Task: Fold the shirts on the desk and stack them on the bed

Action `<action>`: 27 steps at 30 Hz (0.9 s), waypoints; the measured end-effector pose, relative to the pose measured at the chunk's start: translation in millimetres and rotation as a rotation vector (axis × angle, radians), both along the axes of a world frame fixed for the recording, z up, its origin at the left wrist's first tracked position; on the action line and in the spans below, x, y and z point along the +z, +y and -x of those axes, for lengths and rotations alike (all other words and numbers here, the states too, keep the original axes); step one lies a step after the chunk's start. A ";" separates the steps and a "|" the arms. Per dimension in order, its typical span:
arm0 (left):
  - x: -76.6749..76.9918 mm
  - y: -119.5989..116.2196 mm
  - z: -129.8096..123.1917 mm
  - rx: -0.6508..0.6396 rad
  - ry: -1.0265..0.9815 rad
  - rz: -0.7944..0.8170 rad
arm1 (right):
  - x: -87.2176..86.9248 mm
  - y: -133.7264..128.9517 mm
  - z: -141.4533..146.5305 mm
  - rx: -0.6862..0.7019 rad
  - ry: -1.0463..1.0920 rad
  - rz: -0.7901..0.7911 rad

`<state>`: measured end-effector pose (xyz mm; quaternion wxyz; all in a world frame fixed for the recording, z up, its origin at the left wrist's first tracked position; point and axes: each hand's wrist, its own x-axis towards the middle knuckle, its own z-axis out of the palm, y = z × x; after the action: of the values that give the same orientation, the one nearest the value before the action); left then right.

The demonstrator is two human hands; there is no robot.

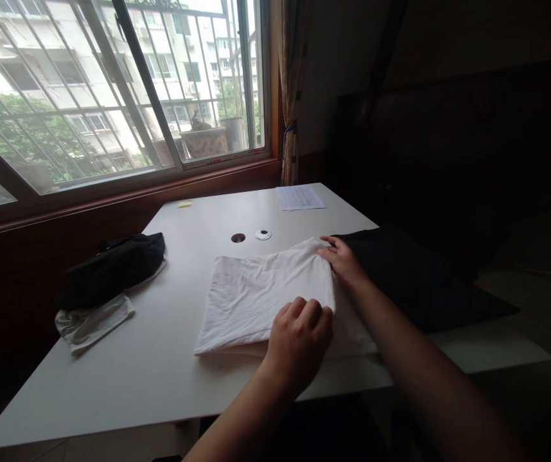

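A white cloth [256, 292], folded into a rough rectangle with creases on top, lies on the white table [160, 385]. At its near right corner my left hand [302, 337] is closed on the edge, knuckles up. My right hand [343, 260] grips the far right corner, which is slightly raised, with the thumb and fingers on the fabric. More pale fabric shows under and to the right of the folded part, partly hidden by my right forearm.
A dark cloth [415, 276] covers the table's right side. Black and white garments [116, 266] lie bunched at the left edge. Papers [300, 197], a yellow note [185, 203], a round hole [237, 238] and a round cover [262, 235] are farther back, before a barred window.
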<state>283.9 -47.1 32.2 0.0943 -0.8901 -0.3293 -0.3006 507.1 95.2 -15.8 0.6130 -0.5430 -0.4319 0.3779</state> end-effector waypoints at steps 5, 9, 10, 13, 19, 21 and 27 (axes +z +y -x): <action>-16.5 -0.5 -11.8 -0.051 0.106 0.102 | -11.4 2.7 -12.7 -0.065 -0.316 0.060; -22.6 -1.7 -19.6 -0.082 0.143 0.137 | -15.5 3.8 -16.9 -0.068 -0.333 0.071; -20.9 -2.3 -21.1 -0.079 0.127 0.124 | -14.7 4.0 -17.2 -0.064 -0.303 0.076; -12.9 -3.7 -25.9 -0.041 0.045 0.074 | -10.8 5.2 -17.1 -0.060 -0.204 0.100; -16.7 -2.8 -35.9 -0.066 0.082 0.101 | -13.7 7.8 -22.2 -0.029 -0.159 0.152; -22.7 -2.2 -31.1 -0.085 0.141 0.164 | -17.8 8.2 -25.9 -0.053 -0.263 0.157; -28.5 3.0 36.8 0.030 0.136 0.228 | -21.8 5.9 -32.5 -0.047 -0.566 0.189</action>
<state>247.1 -44.1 3.7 0.0192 -0.9083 -0.3674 -0.1990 539.6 101.1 -37.6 0.4234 -0.6913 -0.5360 0.2357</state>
